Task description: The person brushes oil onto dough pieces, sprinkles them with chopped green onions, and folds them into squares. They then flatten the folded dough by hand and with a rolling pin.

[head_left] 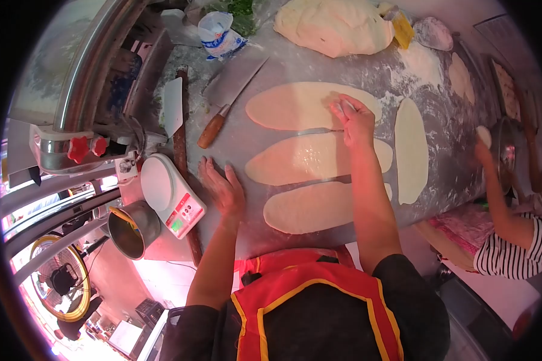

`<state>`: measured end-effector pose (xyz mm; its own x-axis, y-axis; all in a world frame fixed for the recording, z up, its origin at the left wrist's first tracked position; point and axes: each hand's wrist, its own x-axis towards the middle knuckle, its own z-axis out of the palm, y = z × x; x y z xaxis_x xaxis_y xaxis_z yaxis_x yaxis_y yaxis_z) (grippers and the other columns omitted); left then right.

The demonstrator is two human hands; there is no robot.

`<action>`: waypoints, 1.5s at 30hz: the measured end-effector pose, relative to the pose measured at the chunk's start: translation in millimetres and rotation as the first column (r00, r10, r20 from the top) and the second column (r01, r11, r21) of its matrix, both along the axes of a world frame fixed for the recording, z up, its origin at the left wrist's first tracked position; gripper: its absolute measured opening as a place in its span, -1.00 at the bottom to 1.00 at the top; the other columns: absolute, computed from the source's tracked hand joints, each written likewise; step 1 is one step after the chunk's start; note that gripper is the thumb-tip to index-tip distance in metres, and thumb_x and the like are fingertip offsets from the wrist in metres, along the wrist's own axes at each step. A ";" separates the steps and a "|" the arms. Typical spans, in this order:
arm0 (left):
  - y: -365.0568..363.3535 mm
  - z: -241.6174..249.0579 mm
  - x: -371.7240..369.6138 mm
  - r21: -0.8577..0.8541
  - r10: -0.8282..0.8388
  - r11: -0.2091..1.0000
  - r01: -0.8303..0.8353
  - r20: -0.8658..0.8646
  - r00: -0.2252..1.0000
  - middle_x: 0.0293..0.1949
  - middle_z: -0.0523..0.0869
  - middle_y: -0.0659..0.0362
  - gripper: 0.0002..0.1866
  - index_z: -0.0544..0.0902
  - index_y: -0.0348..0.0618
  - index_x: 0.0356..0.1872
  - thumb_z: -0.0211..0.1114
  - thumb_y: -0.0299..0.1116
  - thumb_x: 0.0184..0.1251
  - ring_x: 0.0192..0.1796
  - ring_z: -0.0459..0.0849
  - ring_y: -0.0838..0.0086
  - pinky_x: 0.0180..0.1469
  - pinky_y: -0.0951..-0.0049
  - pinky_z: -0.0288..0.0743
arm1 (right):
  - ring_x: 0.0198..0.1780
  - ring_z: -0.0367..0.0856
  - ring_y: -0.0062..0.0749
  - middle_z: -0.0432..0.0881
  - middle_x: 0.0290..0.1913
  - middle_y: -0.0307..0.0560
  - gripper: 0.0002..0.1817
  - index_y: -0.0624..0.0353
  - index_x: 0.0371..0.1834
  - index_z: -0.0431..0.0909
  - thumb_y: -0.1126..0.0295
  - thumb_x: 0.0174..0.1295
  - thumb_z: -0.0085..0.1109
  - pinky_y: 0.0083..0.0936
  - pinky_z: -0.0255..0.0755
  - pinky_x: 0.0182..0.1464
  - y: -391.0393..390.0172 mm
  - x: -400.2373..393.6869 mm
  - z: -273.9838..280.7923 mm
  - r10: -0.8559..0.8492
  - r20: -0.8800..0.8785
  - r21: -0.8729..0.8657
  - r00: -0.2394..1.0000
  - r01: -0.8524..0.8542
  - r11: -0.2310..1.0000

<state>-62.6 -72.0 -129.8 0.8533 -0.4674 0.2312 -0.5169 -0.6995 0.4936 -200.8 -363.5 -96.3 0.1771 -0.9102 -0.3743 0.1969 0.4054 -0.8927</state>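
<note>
Three long flat dough ovals lie side by side on the grey worktop: a far one [283, 106], a middle one [319, 159] with a wet, shiny patch, and a near one [307, 209]. A fourth oval [411, 150] lies crosswise to their right. Over the right part of the far oval is my right hand [352, 117], its fingers pinched together; whatever they hold is too small to name. My left hand [223, 186] rests flat on the worktop with fingers spread, left of the ovals and beside a white scale [171, 195].
A cleaver [235, 84] and a pale blade [173, 105] lie at the left near a rolling pin [179, 144]. A large dough mass [334, 27] sits at the back. A metal pot [133, 228] stands lower left. A co-worker's arm [497, 192] reaches in at right.
</note>
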 end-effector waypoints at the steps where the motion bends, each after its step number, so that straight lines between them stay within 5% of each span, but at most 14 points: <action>1: 0.4 -2.3 1.2 0.000 -0.001 1.000 0.001 0.000 1.000 0.32 0.35 -0.22 -0.50 0.34 -0.39 0.26 0.16 -0.34 0.39 0.39 0.26 -0.12 0.44 -0.01 0.08 | -0.17 0.69 -0.19 0.64 -0.15 0.17 -0.87 0.52 -0.20 0.55 0.75 0.20 0.11 -0.39 0.70 -0.08 0.9 3.6 0.4 0.022 0.117 0.040 0.993 -0.027 0.999; 4: 1.0 -2.7 2.1 0.032 -0.004 0.999 0.003 0.016 1.000 0.33 0.34 -0.21 -0.51 0.33 -0.39 0.27 0.13 -0.35 0.40 0.39 0.27 -0.09 0.44 0.02 0.10 | -0.17 0.69 -0.17 0.64 -0.16 0.15 -0.85 0.55 -0.17 0.55 0.74 0.20 0.11 -0.38 0.70 -0.05 -30.0 -26.0 -21.7 -0.192 0.075 0.057 0.979 0.188 0.981; 7: 0.2 -1.7 2.1 0.031 -0.004 0.999 0.003 0.014 1.000 0.33 0.34 -0.21 -0.52 0.33 -0.39 0.27 0.12 -0.35 0.41 0.39 0.27 -0.07 0.45 0.03 0.09 | -0.17 0.68 -0.19 0.63 -0.17 0.14 -0.84 0.57 -0.15 0.54 0.73 0.23 0.10 -0.34 0.71 -0.03 -29.9 -20.7 -50.1 -0.110 -0.003 -0.147 0.994 0.108 0.983; 10: -0.1 -4.0 2.5 0.018 0.006 1.000 -0.006 -0.014 1.000 0.34 0.34 -0.21 -0.50 0.33 -0.38 0.27 0.14 -0.34 0.40 0.41 0.25 -0.09 0.45 0.01 0.08 | -0.20 0.69 -0.19 0.63 -0.17 0.12 -0.81 0.54 -0.11 0.54 0.72 0.20 0.14 -0.37 0.71 -0.14 18.7 38.1 -1.7 0.075 0.038 0.071 0.997 -0.077 0.994; 13: 0.8 -2.7 3.6 0.024 0.008 1.000 -0.007 -0.040 0.999 0.35 0.33 -0.21 -0.49 0.32 -0.38 0.28 0.15 -0.33 0.40 0.41 0.24 -0.10 0.45 0.00 0.07 | -0.22 0.70 -0.22 0.63 -0.16 0.10 -0.76 0.49 -0.07 0.55 0.68 0.18 0.20 -0.50 0.61 -0.30 16.5 26.3 -1.9 0.139 -0.157 -0.059 0.978 -0.150 0.987; 14: 0.9 -1.3 3.5 0.028 0.006 1.000 -0.005 -0.050 0.999 0.35 0.32 -0.21 -0.49 0.32 -0.38 0.28 0.15 -0.33 0.40 0.41 0.24 -0.10 0.45 -0.01 0.07 | -0.25 0.70 -0.28 0.64 -0.16 0.07 -0.73 0.45 -0.05 0.57 0.65 0.17 0.25 -0.57 0.56 -0.32 1.6 3.6 -19.7 -0.039 0.229 0.104 0.973 0.015 0.994; 17: 1.4 -1.5 2.4 0.026 0.003 1.000 -0.002 -0.022 1.000 0.34 0.32 -0.23 -0.50 0.32 -0.38 0.27 0.13 -0.32 0.41 0.40 0.25 -0.11 0.44 -0.01 0.07 | -0.05 0.66 -0.23 0.62 -0.02 0.04 -0.71 0.44 0.03 0.56 0.63 0.23 0.21 -0.46 0.64 -0.01 -12.6 -89.1 -21.9 -0.004 -0.212 -0.177 0.977 -0.035 0.984; 21: 4.1 -4.5 2.7 0.012 -0.014 1.000 0.014 -0.007 1.000 0.34 0.33 -0.21 -0.50 0.32 -0.38 0.27 0.13 -0.30 0.41 0.40 0.25 -0.10 0.45 -0.01 0.06 | -0.24 0.70 -0.35 0.67 -0.20 0.00 -0.77 0.39 -0.05 0.59 0.66 0.22 0.17 -0.52 0.64 -0.20 33.0 -123.5 -39.2 -0.272 -0.205 -0.166 0.940 0.240 0.956; 23: 4.2 -9.1 4.6 0.003 -0.009 1.000 0.009 -0.002 1.000 0.34 0.34 -0.20 -0.50 0.32 -0.39 0.27 0.13 -0.31 0.41 0.40 0.25 -0.09 0.46 0.00 0.05 | -0.22 0.71 -0.35 0.68 -0.22 -0.04 -0.79 0.35 -0.07 0.62 0.67 0.24 0.15 -0.54 0.64 -0.20 83.5 -84.9 -26.3 0.009 -0.131 -0.197 0.991 -0.035 0.980; 25: 3.4 -9.2 4.9 0.000 -0.006 1.000 0.006 -0.006 1.000 0.34 0.34 -0.19 -0.50 0.32 -0.38 0.27 0.12 -0.30 0.42 0.40 0.26 -0.08 0.46 0.01 0.05 | -0.23 0.70 -0.36 0.68 -0.22 -0.02 -0.82 0.36 -0.12 0.62 0.67 0.23 0.15 -0.53 0.67 -0.16 112.5 -47.7 -0.6 0.145 -0.002 0.055 0.989 -0.145 0.988; 31: 4.1 -8.1 4.2 0.000 -0.002 1.000 0.002 0.013 1.000 0.34 0.35 -0.17 -0.52 0.35 -0.37 0.26 0.10 -0.28 0.43 0.41 0.26 -0.04 0.46 0.02 0.06 | -0.23 0.71 -0.36 0.68 -0.25 0.02 -0.79 0.41 -0.10 0.61 0.70 0.19 0.14 -0.55 0.68 -0.18 64.0 -109.4 -8.7 -0.326 -0.043 0.020 0.944 0.327 0.945; 37: 1.7 -7.4 1.3 -0.023 0.006 1.000 -0.005 0.005 1.000 0.33 0.38 -0.15 -0.53 0.36 -0.35 0.24 0.07 -0.25 0.46 0.40 0.28 -0.02 0.44 0.07 0.09 | -0.33 0.67 -0.38 0.65 -0.31 -0.01 -0.81 0.41 -0.18 0.62 0.72 0.13 0.14 -0.54 0.69 -0.17 88.1 -83.7 -22.9 -0.103 -0.081 -0.032 0.991 0.101 0.994; 41: 4.7 -8.0 3.6 -0.030 -0.017 0.999 0.017 -0.009 1.000 0.34 0.36 -0.16 -0.53 0.38 -0.38 0.24 0.09 -0.28 0.44 0.41 0.28 -0.01 0.46 0.05 0.06 | -0.37 0.65 -0.36 0.64 -0.23 0.03 -0.82 0.50 -0.11 0.58 0.67 0.24 0.16 -0.40 0.70 -0.08 60.3 -124.2 -17.8 -0.348 -0.001 0.039 0.938 0.348 0.937; 45: 7.8 -13.0 4.2 -0.012 -0.035 0.999 0.036 0.089 0.995 0.29 0.42 -0.17 -0.54 0.38 -0.39 0.23 0.08 -0.26 0.45 0.37 0.31 -0.03 0.43 0.06 0.11 | -0.20 0.67 -0.25 0.63 -0.15 0.11 -0.84 0.54 -0.11 0.54 0.65 0.29 0.11 -0.37 0.67 0.01 96.1 -132.7 -4.4 -0.171 0.100 0.125 0.980 0.158 0.979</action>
<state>-58.4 -64.1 -142.9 0.8121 -0.4933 0.3115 -0.5833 -0.6735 0.4541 -333.5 -267.4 -100.6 0.0742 -0.8817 -0.4659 0.3642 0.4589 -0.8104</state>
